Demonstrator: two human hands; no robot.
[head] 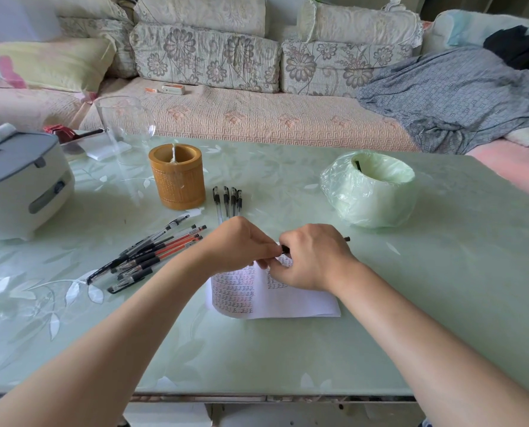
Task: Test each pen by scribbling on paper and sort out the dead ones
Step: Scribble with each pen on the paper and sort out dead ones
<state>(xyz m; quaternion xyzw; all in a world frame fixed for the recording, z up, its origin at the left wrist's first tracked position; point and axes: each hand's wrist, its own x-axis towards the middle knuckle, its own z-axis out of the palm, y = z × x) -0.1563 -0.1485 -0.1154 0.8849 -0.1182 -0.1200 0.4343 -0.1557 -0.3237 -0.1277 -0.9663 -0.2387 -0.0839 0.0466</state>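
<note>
My right hand (314, 257) grips a black pen (346, 239) lying sideways above the white paper (291, 300), which is covered with rows of scribbled marks. My left hand (241, 245) pinches the pen's left end, where the two hands meet. Left of the paper lies a loose heap of several black and red pens (152, 254). Several black capped pens (227, 200) lie side by side behind my left hand. A bamboo pen holder (176, 177) stands beyond them.
A small bin lined with a green plastic bag (371, 188) stands at the right of the glass table (287, 359). A grey-and-white appliance (19, 183) sits at the left, a glass jug (124, 124) behind it. A sofa runs along the far side.
</note>
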